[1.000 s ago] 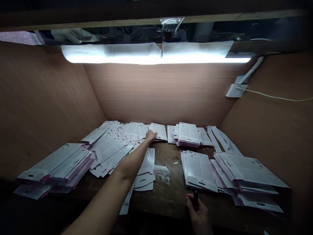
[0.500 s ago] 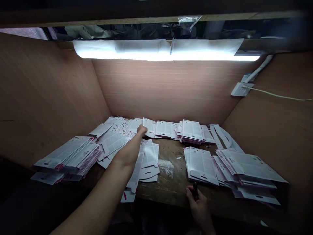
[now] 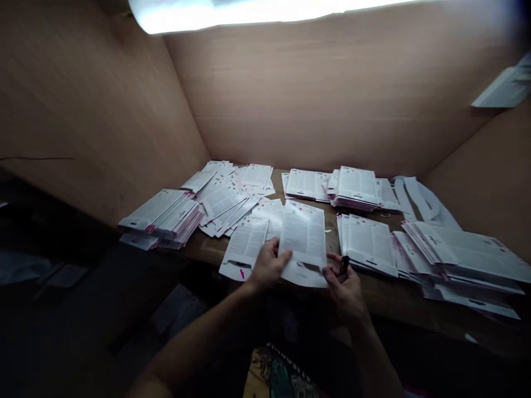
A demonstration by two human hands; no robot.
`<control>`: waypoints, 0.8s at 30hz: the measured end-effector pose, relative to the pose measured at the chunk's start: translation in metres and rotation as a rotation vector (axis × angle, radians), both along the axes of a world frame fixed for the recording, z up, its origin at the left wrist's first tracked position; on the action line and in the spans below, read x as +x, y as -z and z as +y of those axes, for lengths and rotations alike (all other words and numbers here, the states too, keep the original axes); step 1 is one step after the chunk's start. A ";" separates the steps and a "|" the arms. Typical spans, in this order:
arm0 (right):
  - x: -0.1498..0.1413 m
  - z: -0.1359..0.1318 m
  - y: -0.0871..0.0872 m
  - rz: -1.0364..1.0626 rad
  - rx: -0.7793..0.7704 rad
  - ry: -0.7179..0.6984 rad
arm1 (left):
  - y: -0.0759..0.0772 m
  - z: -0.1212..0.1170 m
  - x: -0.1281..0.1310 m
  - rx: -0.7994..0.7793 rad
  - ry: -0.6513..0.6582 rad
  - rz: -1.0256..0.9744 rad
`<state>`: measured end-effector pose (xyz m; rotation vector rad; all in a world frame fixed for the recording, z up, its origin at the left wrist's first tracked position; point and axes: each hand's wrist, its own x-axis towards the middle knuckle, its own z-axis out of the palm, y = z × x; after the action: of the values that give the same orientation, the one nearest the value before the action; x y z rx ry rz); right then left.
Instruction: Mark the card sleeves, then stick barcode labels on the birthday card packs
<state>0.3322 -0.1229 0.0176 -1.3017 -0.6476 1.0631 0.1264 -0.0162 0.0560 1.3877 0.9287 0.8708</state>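
A flat white printed card package (image 3: 303, 229) with a hang-hole flap is held up near the table's front edge. My left hand (image 3: 267, 266) is closed on its lower left side, thumb on top. At its lower right edge, my right hand (image 3: 346, 287) pinches the package and also keeps a short black pen-like tool (image 3: 344, 265) upright in its fingers. What kind of tool it is cannot be made out. Beside my left hand lies another package (image 3: 244, 243), its flap showing a pink mark round the slot.
Packages are piled on the left (image 3: 160, 213), in a back stack (image 3: 357, 185) and on the right (image 3: 477, 249). White strips (image 3: 418, 196) curl at the back right. Wooden panels (image 3: 311, 99) enclose the table under a bright lamp (image 3: 249, 11).
My left hand has come back from the far side of the table with a package. My right hand has risen to its edge, still holding the black tool. The view has tilted down.
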 end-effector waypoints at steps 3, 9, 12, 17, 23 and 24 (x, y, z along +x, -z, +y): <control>-0.002 0.001 -0.005 -0.027 -0.037 0.031 | 0.019 -0.043 -0.002 0.108 0.021 0.144; 0.024 -0.005 -0.006 -0.653 -0.108 0.133 | 0.046 -0.019 -0.007 0.723 0.347 0.638; 0.035 -0.012 -0.010 -0.514 -0.103 0.189 | 0.058 -0.010 -0.002 0.758 0.446 0.706; 0.031 -0.011 -0.002 -0.325 -0.104 -0.114 | 0.064 -0.008 -0.003 0.794 0.434 0.703; 0.025 0.003 0.009 -0.415 -0.161 -0.202 | 0.066 -0.005 -0.002 0.911 0.438 0.789; 0.026 0.004 0.010 -0.430 -0.162 -0.208 | 0.065 -0.006 -0.002 0.923 0.435 0.802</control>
<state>0.3582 -0.1191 0.0071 -1.6520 -1.0541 1.0247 0.1246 -0.0219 -0.0094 2.7391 0.7400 0.3689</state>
